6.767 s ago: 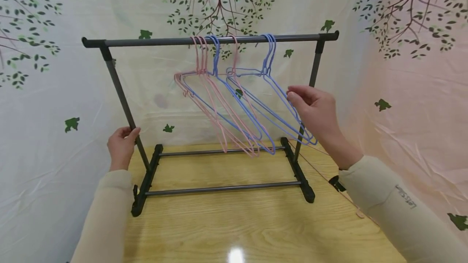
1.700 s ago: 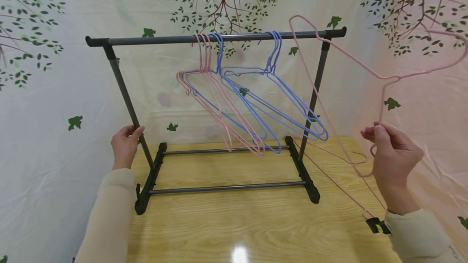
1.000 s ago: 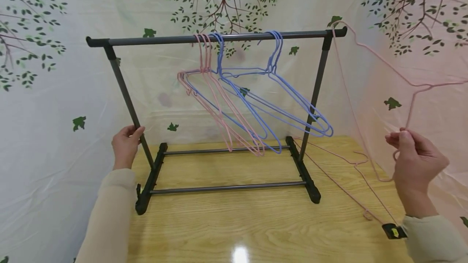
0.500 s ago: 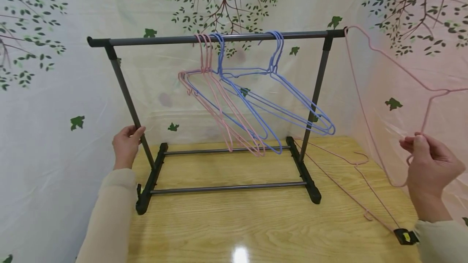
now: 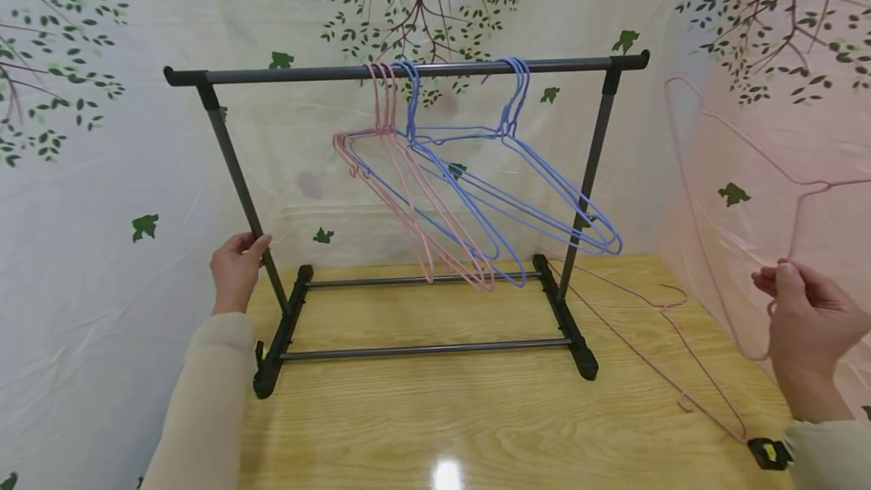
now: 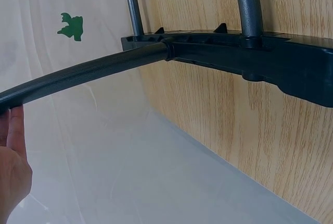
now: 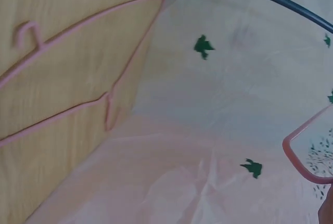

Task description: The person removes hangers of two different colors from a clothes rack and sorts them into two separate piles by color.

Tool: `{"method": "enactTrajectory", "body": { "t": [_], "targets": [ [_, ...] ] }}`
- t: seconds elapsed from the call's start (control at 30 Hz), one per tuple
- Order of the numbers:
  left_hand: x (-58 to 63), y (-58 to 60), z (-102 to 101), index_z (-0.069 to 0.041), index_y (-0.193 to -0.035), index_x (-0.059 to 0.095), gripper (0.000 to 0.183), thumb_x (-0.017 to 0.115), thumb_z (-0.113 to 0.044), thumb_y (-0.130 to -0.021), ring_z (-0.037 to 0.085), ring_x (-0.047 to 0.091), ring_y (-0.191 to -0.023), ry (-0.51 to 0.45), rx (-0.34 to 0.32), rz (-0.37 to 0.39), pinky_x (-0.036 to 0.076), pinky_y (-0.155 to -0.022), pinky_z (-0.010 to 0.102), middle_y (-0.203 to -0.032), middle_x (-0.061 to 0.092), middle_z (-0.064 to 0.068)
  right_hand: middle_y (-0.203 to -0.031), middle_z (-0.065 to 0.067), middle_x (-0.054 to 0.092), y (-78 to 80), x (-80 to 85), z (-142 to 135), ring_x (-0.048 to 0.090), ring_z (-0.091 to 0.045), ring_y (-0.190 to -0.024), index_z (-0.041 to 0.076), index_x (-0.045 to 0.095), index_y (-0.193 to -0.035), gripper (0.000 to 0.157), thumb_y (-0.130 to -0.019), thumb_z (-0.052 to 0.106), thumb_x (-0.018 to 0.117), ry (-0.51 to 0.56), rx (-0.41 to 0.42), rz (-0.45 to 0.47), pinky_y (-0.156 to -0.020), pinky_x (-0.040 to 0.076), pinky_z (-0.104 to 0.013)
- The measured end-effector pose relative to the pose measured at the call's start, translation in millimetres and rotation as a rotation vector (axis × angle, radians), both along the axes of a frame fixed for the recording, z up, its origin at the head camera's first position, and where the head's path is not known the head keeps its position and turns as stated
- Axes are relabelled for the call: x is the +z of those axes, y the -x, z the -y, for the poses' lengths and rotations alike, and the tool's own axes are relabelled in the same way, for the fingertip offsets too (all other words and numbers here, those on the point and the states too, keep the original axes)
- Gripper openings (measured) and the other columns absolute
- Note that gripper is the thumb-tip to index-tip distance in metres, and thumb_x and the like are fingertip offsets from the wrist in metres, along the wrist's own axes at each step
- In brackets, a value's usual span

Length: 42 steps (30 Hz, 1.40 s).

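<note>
My left hand (image 5: 234, 272) grips the left post (image 5: 234, 180) of a dark metal clothes rack; in the left wrist view its fingers (image 6: 17, 130) show against that post. My right hand (image 5: 813, 316) pinches a pink wire clothes hanger (image 5: 798, 182) at its neck, to the right of the rack and apart from it. Part of this hanger runs out of the head view. In the right wrist view only a rounded corner of the held hanger (image 7: 299, 164) appears. On the rack's rod (image 5: 286, 75) hang three pink hangers (image 5: 388, 108) and, in two groups, several blue hangers (image 5: 513, 100).
Another pink hanger (image 5: 649, 370) lies flat on the wooden table (image 5: 422, 422), right of the rack's foot (image 5: 568, 324). A black box (image 5: 769, 454) sits at the right sleeve. Patterned cloth walls stand behind and at both sides.
A pink hanger that hung between the blue groups is off the rod and in my right hand. That hand has drawn it right and slightly down, past the rod's end. The left hand keeps its grip.
</note>
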<state>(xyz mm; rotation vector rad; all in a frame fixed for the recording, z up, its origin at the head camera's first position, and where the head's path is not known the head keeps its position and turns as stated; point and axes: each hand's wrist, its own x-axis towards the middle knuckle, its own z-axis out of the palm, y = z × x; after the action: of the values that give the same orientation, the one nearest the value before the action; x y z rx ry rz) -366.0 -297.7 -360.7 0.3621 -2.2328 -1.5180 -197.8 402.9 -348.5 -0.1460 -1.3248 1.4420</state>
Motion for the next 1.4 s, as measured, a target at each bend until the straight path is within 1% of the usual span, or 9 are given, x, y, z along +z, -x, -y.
{"method": "enactTrajectory", "body": {
  "t": [0.13, 0.3, 0.4, 0.5, 0.73, 0.83, 1.0, 1.17, 1.4],
  "targets": [
    [-0.4, 0.5, 1, -0.003, -0.127, 0.062, 0.048, 0.062, -0.041, -0.097, 0.013, 0.060, -0.095, -0.004, 0.007, -0.004, 0.053, -0.092, 0.032, -0.113, 0.061, 0.006, -0.075, 0.000, 0.073, 1.9, -12.3, -10, 0.069, -0.007, -0.065, -0.010, 0.074, -0.096, 0.014, -0.088, 0.002, 0.071, 0.015, 0.090, 0.067, -0.060, 0.051, -0.010],
    [-0.2, 0.9, 1, -0.003, -0.129, 0.061, 0.050, 0.062, -0.042, -0.097, 0.014, 0.060, -0.097, -0.008, 0.006, 0.006, 0.053, -0.093, 0.033, -0.118, 0.061, 0.008, -0.074, 0.014, 0.070, 1.5, -30.5, -17, 0.067, 0.002, -0.065, 0.005, 0.078, -0.094, 0.011, -0.092, 0.005, 0.068, -0.145, 0.023, 0.344, -0.067, 0.051, -0.010],
    [0.2, 0.6, 1, -0.004, -0.130, 0.061, 0.051, 0.062, -0.042, -0.097, 0.016, 0.059, -0.099, -0.008, 0.006, 0.013, 0.052, -0.093, 0.034, -0.121, 0.061, 0.010, -0.072, 0.017, 0.070, 0.9, -40.8, -16, 0.067, 0.004, -0.065, 0.011, 0.079, -0.092, 0.012, -0.092, 0.005, 0.068, -0.177, 0.046, 0.454, -0.064, 0.050, -0.009],
    [0.5, 0.8, 1, -0.004, -0.130, 0.061, 0.052, 0.062, -0.044, -0.097, 0.017, 0.059, -0.100, -0.004, 0.007, 0.017, 0.052, -0.094, 0.033, -0.122, 0.060, 0.010, -0.071, 0.017, 0.070, 0.9, -52.3, -16, 0.067, 0.004, -0.063, 0.012, 0.079, -0.092, 0.013, -0.092, 0.006, 0.068, -0.221, 0.091, 0.515, -0.062, 0.050, -0.009],
    [0.5, 0.2, 0, -0.004, -0.129, 0.061, 0.050, 0.061, -0.043, -0.097, 0.017, 0.059, -0.098, 0.003, 0.010, 0.024, 0.052, -0.093, 0.033, -0.120, 0.061, 0.009, -0.073, 0.018, 0.071, 1.6, -73.4, -13, 0.067, 0.004, -0.066, 0.029, 0.075, -0.086, 0.021, -0.096, 0.014, 0.066, -0.409, 0.233, 0.606, -0.062, 0.050, -0.008],
    [0.4, -0.8, 0, -0.004, -0.129, 0.061, 0.050, 0.061, -0.043, -0.097, 0.017, 0.059, -0.099, 0.006, 0.006, 0.020, 0.052, -0.094, 0.033, -0.120, 0.061, 0.009, -0.075, 0.015, 0.072, 0.9, -80.3, -12, 0.068, 0.004, -0.067, 0.015, 0.077, -0.092, 0.013, -0.097, 0.020, 0.066, -0.503, 0.257, 0.657, -0.061, 0.051, -0.010],
    [0.4, -0.9, 1, -0.003, -0.127, 0.062, 0.052, 0.061, -0.045, -0.097, 0.013, 0.059, -0.095, 0.015, 0.007, 0.010, 0.053, -0.091, 0.031, -0.117, 0.061, 0.008, -0.076, 0.012, 0.073, 4.5, -94.6, -10, 0.068, 0.001, -0.067, -0.011, 0.071, -0.103, 0.032, -0.098, 0.021, 0.066, -0.606, 0.266, 0.700, -0.059, 0.052, -0.013],
    [0.3, 0.0, 0, -0.003, -0.127, 0.062, 0.049, 0.062, -0.042, -0.097, 0.014, 0.059, -0.095, 0.006, 0.006, 0.011, 0.054, -0.089, 0.030, -0.116, 0.062, 0.008, -0.077, 0.010, 0.073, 8.3, -102.7, -8, 0.069, -0.001, -0.067, -0.014, 0.068, -0.108, 0.039, -0.099, 0.024, 0.064, -0.602, 0.288, 0.754, -0.061, 0.051, -0.011],
    [0.1, 1.0, 0, -0.004, -0.127, 0.062, 0.051, 0.061, -0.045, -0.096, 0.014, 0.059, -0.096, 0.001, 0.008, 0.006, 0.053, -0.091, 0.032, -0.116, 0.061, 0.007, -0.086, -0.008, 0.075, 11.2, -114.8, -14, 0.071, -0.007, -0.070, -0.017, 0.063, -0.115, 0.049, -0.101, 0.030, 0.060, -0.589, 0.322, 0.838, -0.063, 0.052, -0.013]
  ]
}}
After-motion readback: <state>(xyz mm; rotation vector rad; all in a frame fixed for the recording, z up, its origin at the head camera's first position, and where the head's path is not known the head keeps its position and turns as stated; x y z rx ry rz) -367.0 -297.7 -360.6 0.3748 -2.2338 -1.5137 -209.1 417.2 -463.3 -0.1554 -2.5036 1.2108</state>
